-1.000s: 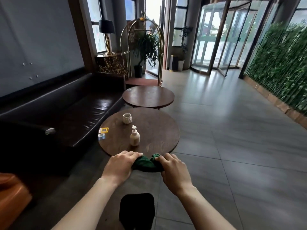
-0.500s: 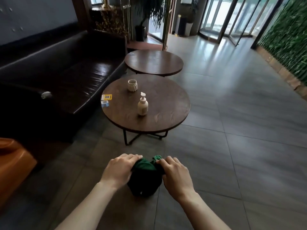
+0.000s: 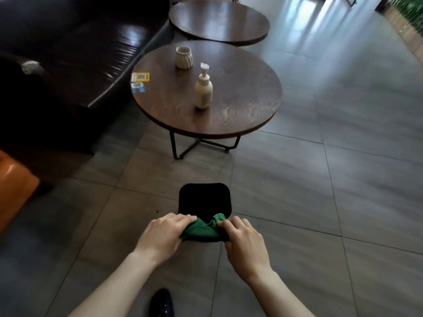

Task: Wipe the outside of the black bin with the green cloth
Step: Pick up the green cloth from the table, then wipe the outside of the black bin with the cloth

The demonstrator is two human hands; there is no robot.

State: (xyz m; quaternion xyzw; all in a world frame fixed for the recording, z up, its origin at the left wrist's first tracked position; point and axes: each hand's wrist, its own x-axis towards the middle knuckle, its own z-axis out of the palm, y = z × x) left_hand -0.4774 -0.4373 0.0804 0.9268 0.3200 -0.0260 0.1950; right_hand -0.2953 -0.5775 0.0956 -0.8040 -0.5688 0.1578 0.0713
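Note:
The black bin (image 3: 204, 199) stands on the tiled floor just ahead of me, seen from above as a dark rounded square. A bunched green cloth (image 3: 204, 228) lies against its near edge. My left hand (image 3: 163, 234) grips the cloth's left end and my right hand (image 3: 243, 242) grips its right end, both with fingers curled over the fabric. The bin's near wall is hidden behind cloth and hands.
A round wooden table (image 3: 240, 115) on black metal legs stands beyond the bin, with a pump bottle (image 3: 203, 89), a ribbed cup (image 3: 183, 57) and small cards (image 3: 139, 80). A second round table (image 3: 218, 20) is farther back. A dark leather sofa (image 3: 75, 49) and an orange seat (image 3: 13, 188) line the left. My shoe (image 3: 161, 303) shows at the bottom.
The view has tilted downward, bringing the bin in front of my hands. Both hands keep hold of the green cloth and now hold it at the bin's near edge.

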